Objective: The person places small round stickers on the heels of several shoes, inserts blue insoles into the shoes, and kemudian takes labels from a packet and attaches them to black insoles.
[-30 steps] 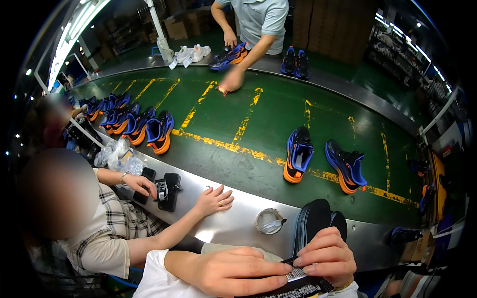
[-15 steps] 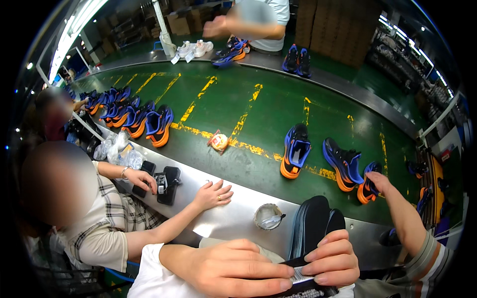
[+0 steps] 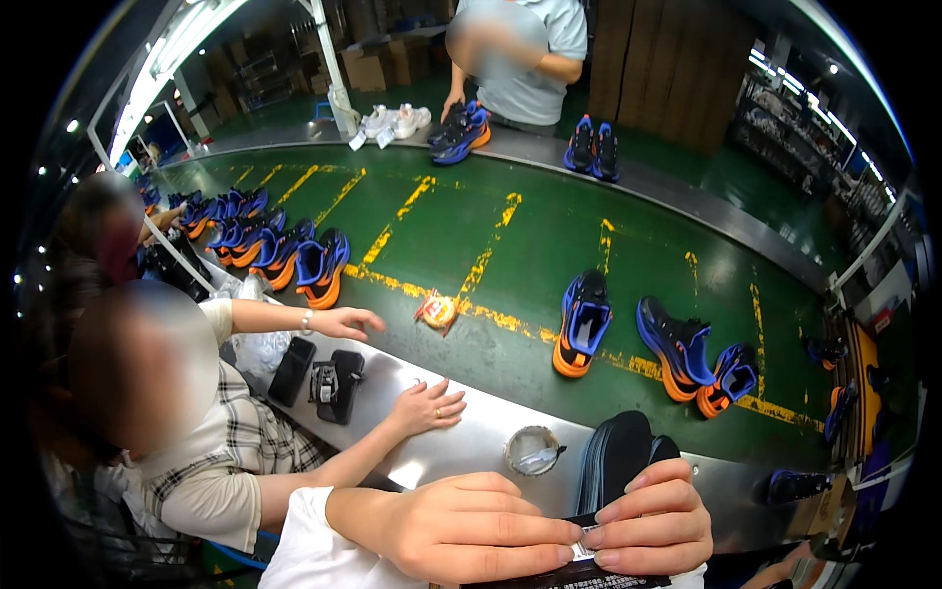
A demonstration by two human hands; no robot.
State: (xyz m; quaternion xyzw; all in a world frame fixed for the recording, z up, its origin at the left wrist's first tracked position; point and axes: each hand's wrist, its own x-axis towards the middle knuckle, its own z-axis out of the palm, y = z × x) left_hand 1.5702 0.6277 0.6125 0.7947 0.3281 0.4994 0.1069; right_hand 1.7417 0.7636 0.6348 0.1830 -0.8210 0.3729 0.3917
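Note:
Low in the view, my left hand (image 3: 481, 530) and my right hand (image 3: 655, 520) meet at the fingertips. Both pinch a flat black piece (image 3: 564, 582) with pale print on it; a small white label (image 3: 587, 552) shows between the fingers. My fingers cover much of the piece, so its kind cannot be told. Just beyond my hands stands a stack of dark insoles (image 3: 616, 456) with bluish-grey edges. A round tub (image 3: 533, 452) with a clear plastic scrap in it sits left of the stack on the metal ledge (image 3: 471, 473).
A green conveyor belt (image 3: 461, 255) with yellow marks carries black, blue and orange sneakers (image 3: 583, 329). An orange-and-white packet (image 3: 436, 311) lies on it. A co-worker's hand (image 3: 429, 406) rests on the ledge near phones (image 3: 340, 386). Another person (image 3: 530, 83) stands across the belt.
The left co-worker's hand has lifted from the phones toward the belt. The hand at the right has let go of a sneaker and withdrawn. My hands keep their pinch on the black piece.

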